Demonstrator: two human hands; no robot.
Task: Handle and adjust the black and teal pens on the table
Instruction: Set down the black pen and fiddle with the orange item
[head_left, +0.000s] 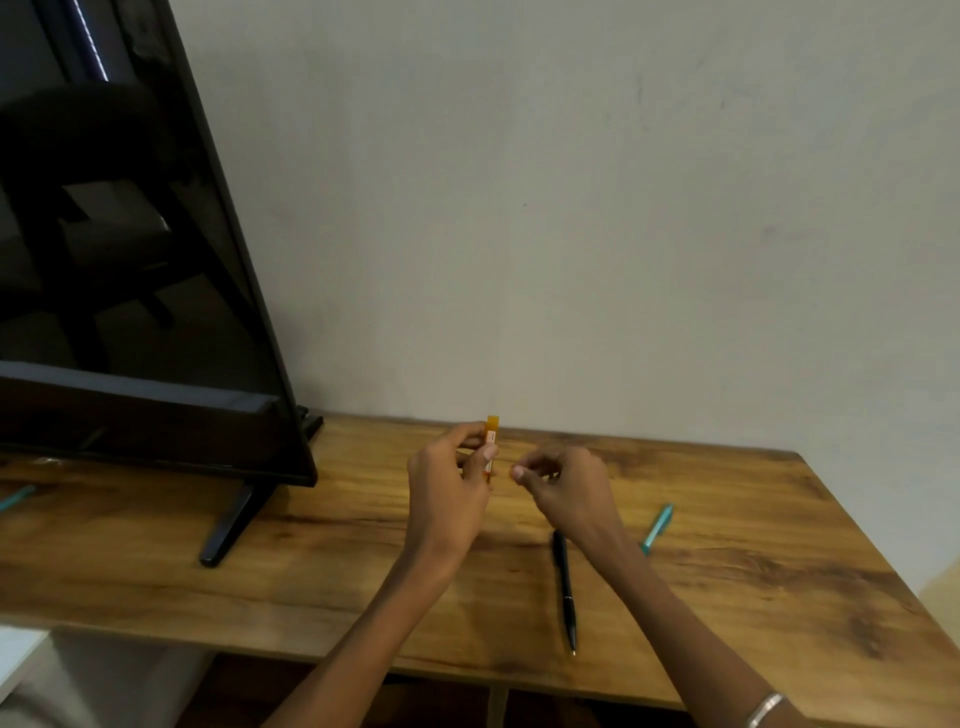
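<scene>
Oddly, neither pen is in hand right now. The left hand (447, 493) has its grip closed around a small orange tube (491, 447) held upright above the middle of the counter (311, 571), and the right hand (561, 488) pinches its fingertips together just beside it (on something too small for me to make out, if anything at all).

The black pen (565, 587) lies on the counter near the front edge, partly under the right wrist, tip toward the person. One teal pen (657, 527) rests toward the right edge; another teal pen (15, 498) pokes in at the far left edge.

What worries me: the right forearm hangs directly over the black pen, so a careless drop of the wrist could nudge it, and being round and close to the front edge it would likely roll off. A loosened pinch could also lose whatever small part is there against the busy wood grain.

The counter is grained wood, pushed against a plain pale wall, with a dark monitor (130, 234) on its stand at the back left corner.
</scene>
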